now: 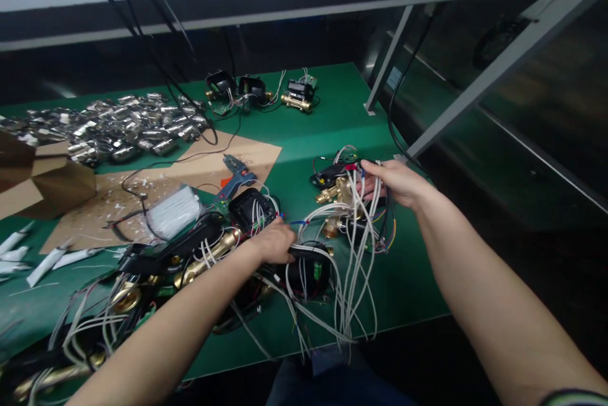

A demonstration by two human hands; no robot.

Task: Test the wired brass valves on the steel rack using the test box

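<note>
My right hand (pixel 396 183) is closed around a bundle of white wires (pixel 354 266) that run from a brass valve assembly (pixel 338 194) with a black module on the green table (pixel 332 121). My left hand (pixel 275 242) rests closed on another black module (pixel 308 270) with white wires, gripping it at the middle front of the table. More brass-and-black assemblies (pixel 190 254) lie tangled along my left forearm.
A blue glue gun (pixel 236 178) lies on brown cardboard (pixel 199 168). A heap of shiny metal parts (pixel 118 124) fills the back left. Three more assemblies (pixel 259 92) sit at the far edge. White tubes (pixel 42 257) lie at left. Slanted metal frame bars (pixel 475 99) stand right.
</note>
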